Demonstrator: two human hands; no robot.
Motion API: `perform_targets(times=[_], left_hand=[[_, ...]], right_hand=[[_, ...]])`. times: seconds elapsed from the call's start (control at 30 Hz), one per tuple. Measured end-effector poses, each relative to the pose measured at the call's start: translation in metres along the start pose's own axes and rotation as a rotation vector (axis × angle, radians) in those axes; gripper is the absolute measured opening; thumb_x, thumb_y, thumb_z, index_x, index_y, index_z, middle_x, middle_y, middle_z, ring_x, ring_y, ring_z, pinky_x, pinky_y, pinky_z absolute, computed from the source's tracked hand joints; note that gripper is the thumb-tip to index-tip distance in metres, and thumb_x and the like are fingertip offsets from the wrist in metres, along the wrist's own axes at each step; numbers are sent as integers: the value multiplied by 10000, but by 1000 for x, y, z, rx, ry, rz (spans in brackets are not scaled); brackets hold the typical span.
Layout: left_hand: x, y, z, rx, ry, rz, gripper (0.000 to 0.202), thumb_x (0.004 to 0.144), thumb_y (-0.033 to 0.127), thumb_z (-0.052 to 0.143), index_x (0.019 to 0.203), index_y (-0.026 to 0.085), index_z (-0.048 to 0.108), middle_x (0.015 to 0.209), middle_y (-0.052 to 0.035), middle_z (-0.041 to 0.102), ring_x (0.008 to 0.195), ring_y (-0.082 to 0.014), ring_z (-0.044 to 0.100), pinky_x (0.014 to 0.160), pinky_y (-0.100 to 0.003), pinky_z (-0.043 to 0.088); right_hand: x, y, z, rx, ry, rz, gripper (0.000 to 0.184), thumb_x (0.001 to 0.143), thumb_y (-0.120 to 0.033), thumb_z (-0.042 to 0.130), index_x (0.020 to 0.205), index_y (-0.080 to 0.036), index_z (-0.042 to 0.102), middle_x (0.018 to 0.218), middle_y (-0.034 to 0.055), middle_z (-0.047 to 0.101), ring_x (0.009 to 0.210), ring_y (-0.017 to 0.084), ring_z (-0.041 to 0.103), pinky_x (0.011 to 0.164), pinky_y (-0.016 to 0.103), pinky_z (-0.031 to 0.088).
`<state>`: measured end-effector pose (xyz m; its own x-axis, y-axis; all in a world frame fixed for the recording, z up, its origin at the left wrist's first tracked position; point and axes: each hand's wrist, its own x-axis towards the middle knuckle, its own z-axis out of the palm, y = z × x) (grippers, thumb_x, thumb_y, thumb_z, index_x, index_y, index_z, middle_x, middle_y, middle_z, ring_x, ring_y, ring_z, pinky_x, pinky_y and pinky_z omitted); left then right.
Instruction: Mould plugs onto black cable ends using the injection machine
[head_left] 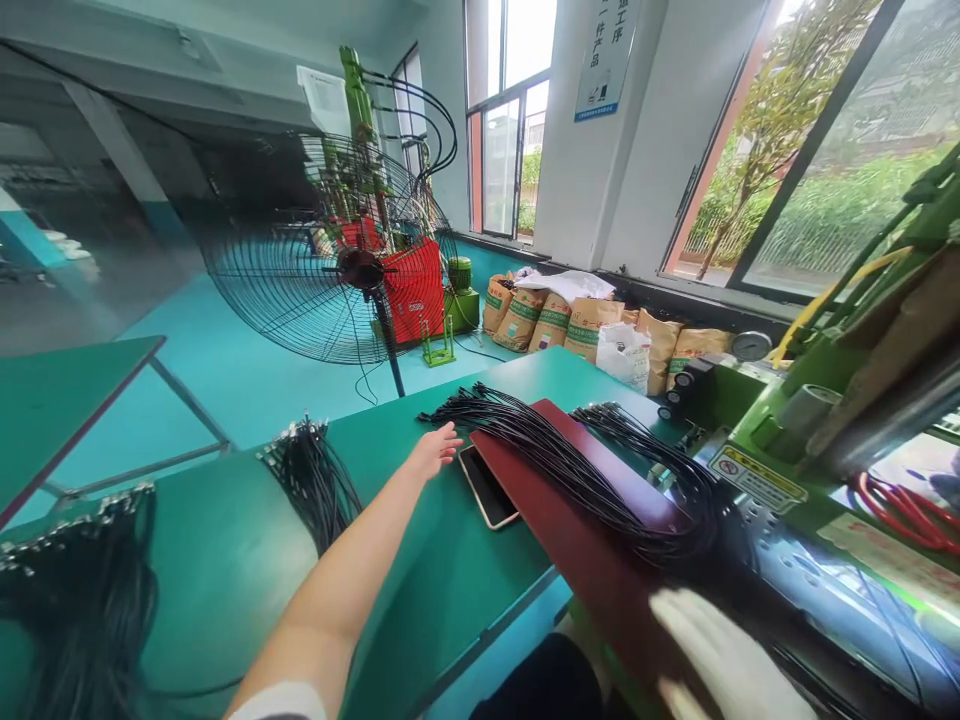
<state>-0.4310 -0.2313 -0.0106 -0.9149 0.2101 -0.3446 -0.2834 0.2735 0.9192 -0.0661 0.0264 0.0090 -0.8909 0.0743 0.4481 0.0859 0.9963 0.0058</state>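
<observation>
Across the left part of the green table (225,540), a heap of black cables (82,600) lies with its metal-tipped ends turned away, and a smaller cable bunch (311,480) lies to its right. Next comes the person's left arm, bare below a pale sleeve, reaching forward from the bottom edge and slanting rightward. The left hand (435,452) has its fingers extended and loosely parted, with nothing in its grasp. Just right of it, a phone (487,487) lies at the edge of a dark red board (540,520). The long cable bundle (555,450) begins just beyond the hand and runs rightward over the board. Farther right, low down, the right hand (720,645), seemingly in a white glove, is near the board's lower end, too blurred to tell whether it grips anything. Beside it stands a green machine (757,420).
</observation>
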Motion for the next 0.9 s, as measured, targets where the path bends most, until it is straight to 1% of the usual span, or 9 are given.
perform_targets(times=[0.1,0.17,0.3,0.4,0.53,0.63,0.7,0.8,0.9], left_hand=[[32,2,7,28,24,-67,540,773,601,368,899,104,541,867,-132,650,592,-127,530,513,-234,376],[49,9,18,64,9,-80,537,756,618,396,875,116,547,798,-106,651,609,-145,545,516,-240,370],[78,35,51,145,-96,-50,451,790,543,432,846,118,571,721,-72,630,636,-157,562,569,-272,408],[98,56,84,206,-164,12,400,821,484,443,913,117,573,825,-62,617,712,-147,573,659,-317,456],[117,79,137,280,-197,148,378,841,436,445,1048,135,540,1027,-69,581,890,-170,566,791,-386,458],[124,90,173,359,-181,243,492,797,501,473,1108,124,527,1131,-118,568,1014,-222,536,876,-389,408],[125,94,190,433,-161,275,600,728,570,512,1120,116,531,1169,-152,560,1090,-269,497,913,-375,372],[122,96,198,555,-103,284,682,688,643,473,1108,109,534,1184,-196,546,1156,-334,437,934,-416,331],[112,89,177,657,-4,315,653,745,617,383,1139,110,503,1221,-207,508,1176,-349,403,930,-440,322]], right_hand=[[59,-13,28,-45,20,-149,440,772,-285,481,1210,-268,525,1245,16,525,1139,242,467,939,402,393],[85,-21,51,-54,65,-191,408,772,-200,455,1160,-262,564,1243,19,532,1141,230,466,973,417,335],[95,-30,88,16,181,-179,309,788,-204,454,1037,-241,632,1193,27,575,1131,213,471,1030,414,227],[89,-29,93,32,231,-185,303,791,-194,441,1024,-218,634,1177,32,585,1144,206,462,1042,395,214],[91,-26,82,16,265,-291,310,779,-193,460,1043,-220,621,1166,16,593,1125,199,486,1017,350,265],[96,-24,80,-9,289,-447,269,790,-251,478,1009,-221,630,1096,9,634,1044,191,546,963,321,326],[99,-23,84,-17,314,-539,241,808,-273,466,979,-242,635,1044,-7,658,985,174,578,917,299,363],[102,-21,93,-42,304,-638,266,816,-221,456,1019,-293,610,1045,-43,656,956,141,589,862,256,391],[102,-19,98,-59,272,-684,359,780,-190,455,1102,-294,574,1080,-35,640,974,147,579,841,253,399]])
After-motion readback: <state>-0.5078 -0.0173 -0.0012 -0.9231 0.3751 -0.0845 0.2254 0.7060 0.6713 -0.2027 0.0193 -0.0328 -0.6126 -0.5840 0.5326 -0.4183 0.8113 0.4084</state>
